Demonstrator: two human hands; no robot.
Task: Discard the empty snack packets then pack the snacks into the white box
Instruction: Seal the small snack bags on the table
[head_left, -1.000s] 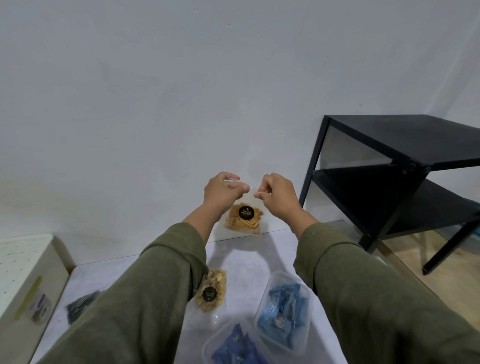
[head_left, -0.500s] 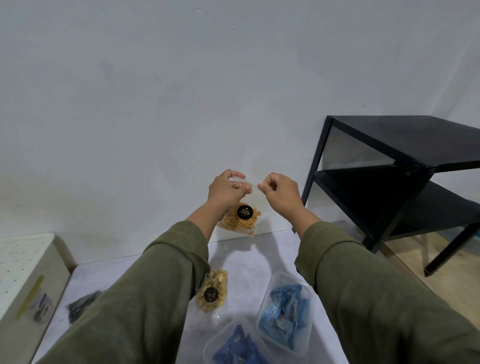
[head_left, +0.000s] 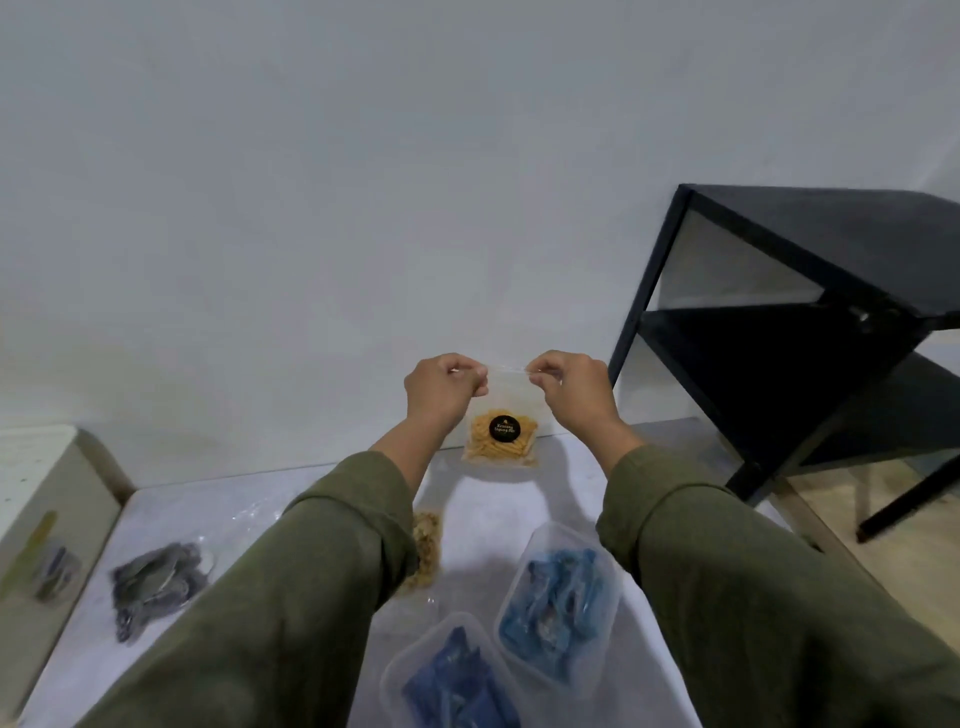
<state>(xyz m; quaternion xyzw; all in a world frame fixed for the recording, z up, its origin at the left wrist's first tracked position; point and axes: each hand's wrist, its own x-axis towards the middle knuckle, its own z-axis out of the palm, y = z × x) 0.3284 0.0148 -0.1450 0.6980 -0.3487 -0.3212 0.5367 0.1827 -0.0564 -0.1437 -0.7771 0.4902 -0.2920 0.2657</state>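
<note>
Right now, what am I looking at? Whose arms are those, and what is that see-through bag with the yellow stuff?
There is no machine here. The arms belong to a person in green sleeves, and the camera sits on their head, looking down, so you see what they see.

The left hand and right hand each pinch a top corner of a clear bag, holding it up above the table. Inside are yellow snack sticks, and a round black sticker is on the front.

On the table lie two clear tubs of blue-wrapped snacks, another snack bag partly hidden by the left sleeve, and a grey packet. A white box stands at the left, and a black shelf at the right.
</note>
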